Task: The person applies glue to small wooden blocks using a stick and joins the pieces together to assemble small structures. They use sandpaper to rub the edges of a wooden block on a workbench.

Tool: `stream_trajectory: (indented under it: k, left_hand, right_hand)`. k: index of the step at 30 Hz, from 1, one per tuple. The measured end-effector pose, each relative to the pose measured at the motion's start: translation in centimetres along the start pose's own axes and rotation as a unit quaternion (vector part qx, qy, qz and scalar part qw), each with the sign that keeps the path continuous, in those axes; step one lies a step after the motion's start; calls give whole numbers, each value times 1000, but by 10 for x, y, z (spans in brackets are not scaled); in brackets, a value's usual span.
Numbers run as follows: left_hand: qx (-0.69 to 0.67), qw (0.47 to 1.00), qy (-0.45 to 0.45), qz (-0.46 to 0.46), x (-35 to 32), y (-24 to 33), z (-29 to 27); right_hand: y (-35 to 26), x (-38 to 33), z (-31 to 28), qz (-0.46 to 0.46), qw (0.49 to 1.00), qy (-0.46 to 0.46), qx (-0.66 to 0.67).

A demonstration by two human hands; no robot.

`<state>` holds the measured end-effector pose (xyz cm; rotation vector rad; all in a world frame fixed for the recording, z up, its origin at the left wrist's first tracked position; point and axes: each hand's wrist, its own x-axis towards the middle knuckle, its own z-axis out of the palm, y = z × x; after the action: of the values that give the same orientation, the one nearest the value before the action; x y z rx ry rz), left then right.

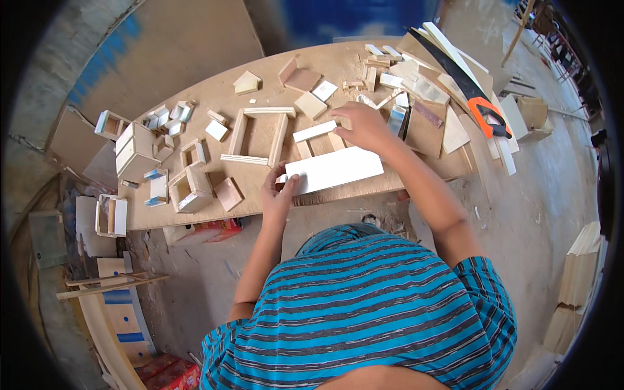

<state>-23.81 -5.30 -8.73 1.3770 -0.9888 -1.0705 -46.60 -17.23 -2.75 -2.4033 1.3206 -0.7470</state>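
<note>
A small wooden frame has a white far strip (316, 131), bare wood side pieces (304, 149) and a wide white board (335, 171) along its near side. My left hand (278, 192) grips the board's left end, thumb on its white face and fingers behind it. Around the frame's far right corner hovers my right hand (367, 127). Its thumb and forefinger stand apart on either side of the white strip's end; whether they touch it is hard to tell. A larger empty wooden frame (279, 138) lies just left of this one.
The workbench (247, 88) carries small wooden boxes (192, 188) at the left and wood offcuts (312, 104) at the back. A handsaw with an orange handle (489, 119) rests on boards at the right. Red patterned packages (170, 374) sit on the floor, lower left.
</note>
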Motion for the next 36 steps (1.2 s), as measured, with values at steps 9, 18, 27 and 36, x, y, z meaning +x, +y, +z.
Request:
stream_trajectory:
  k: [9, 18, 27, 36]
  left_hand:
    - [-2, 995, 50, 82, -22, 7, -37]
    - [29, 993, 86, 82, -35, -10, -64]
    - [206, 972, 16, 114, -17, -23, -50]
    - [454, 879, -10, 144, -3, -23, -37]
  right_hand:
    - [22, 67, 65, -51, 951, -238, -188]
    - [36, 70, 72, -98, 972, -71, -202]
    - [-3, 66, 38, -55, 991, 50, -111]
    - [-67, -2, -40, -149, 984, 96, 29]
